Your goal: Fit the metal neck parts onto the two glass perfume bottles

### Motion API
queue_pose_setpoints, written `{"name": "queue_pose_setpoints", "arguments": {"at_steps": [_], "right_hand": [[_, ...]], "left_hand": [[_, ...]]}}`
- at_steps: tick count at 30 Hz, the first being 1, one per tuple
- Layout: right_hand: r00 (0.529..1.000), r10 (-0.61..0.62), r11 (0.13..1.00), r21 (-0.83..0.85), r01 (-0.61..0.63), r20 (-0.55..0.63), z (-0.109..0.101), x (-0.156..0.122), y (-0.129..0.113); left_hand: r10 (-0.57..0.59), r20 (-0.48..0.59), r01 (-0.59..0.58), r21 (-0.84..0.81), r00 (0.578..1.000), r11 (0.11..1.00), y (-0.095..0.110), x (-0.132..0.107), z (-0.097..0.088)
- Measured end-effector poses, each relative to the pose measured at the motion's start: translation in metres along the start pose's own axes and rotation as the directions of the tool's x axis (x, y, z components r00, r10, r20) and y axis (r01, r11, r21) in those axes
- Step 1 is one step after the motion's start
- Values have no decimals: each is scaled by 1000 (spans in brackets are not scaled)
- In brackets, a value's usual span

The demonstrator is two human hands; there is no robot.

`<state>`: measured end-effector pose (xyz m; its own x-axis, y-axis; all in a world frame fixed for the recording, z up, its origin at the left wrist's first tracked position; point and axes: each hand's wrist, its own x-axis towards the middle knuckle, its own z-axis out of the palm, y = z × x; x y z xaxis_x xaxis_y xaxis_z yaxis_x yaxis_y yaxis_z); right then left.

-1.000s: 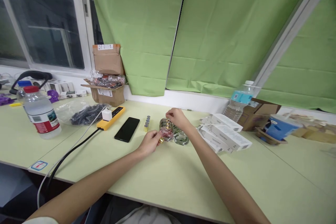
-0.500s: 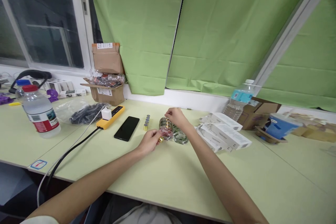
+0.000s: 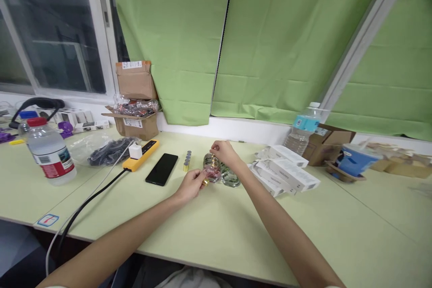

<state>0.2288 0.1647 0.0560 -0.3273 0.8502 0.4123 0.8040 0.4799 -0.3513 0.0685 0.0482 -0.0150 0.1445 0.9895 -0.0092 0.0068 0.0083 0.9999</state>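
My left hand (image 3: 189,185) is closed round a small gold cylinder (image 3: 205,181) with a shiny surface. It rests by the near left side of a clear plastic case (image 3: 212,174) with reddish patterning and gold pieces inside. Over the far end of that case, my right hand (image 3: 225,152) has its fingertips pinched together; what they hold, if anything, is too small to make out. A second clear case with green patterning (image 3: 231,179) lies to the right, partly under my right wrist. Left of the cases, several small gold cylinders with silvery tops (image 3: 187,161) stand in a row.
A black phone (image 3: 162,169) and a yellow power strip (image 3: 141,156) lie leftward, with cables running to the table's front edge. A red-capped bottle (image 3: 50,153) stands far left. White boxes (image 3: 286,173), a clear bottle (image 3: 303,128) and a blue cup (image 3: 357,160) are rightward.
The view has shifted slightly. Both hands stay at the reddish case, and the gold cylinder in my left hand looks a little more tilted.
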Motion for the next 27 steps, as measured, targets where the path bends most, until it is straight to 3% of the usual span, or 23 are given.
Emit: {"name": "queue_pose_setpoints", "arguments": {"at_steps": [8,13,15,18,22,27], "right_hand": [[994,5,1000,23,-8,105,-23,-3,1],[999,-24,998,57,25,-22,-63,-11,-12],[999,-41,994,102,42,-17,-83,-20,-24],[985,-75,979,198,43,156,-104,-37,-44],[883,-141,952,306,-3,447,-101,-51,-63],[850,-109,948,312,-68,515,-76,-48,-70]], "left_hand": [[-10,0,10,-2,1000,1000,2,-2,0],[-37,0,37,-44,999,998,8,-6,1],[-32,18,34,-89,999,995,11,-7,1],[18,56,-7,-193,998,981,14,-8,-1],[99,60,-73,-345,993,936,17,-6,-4],[128,21,-99,-514,992,852,19,-4,-7]]}}
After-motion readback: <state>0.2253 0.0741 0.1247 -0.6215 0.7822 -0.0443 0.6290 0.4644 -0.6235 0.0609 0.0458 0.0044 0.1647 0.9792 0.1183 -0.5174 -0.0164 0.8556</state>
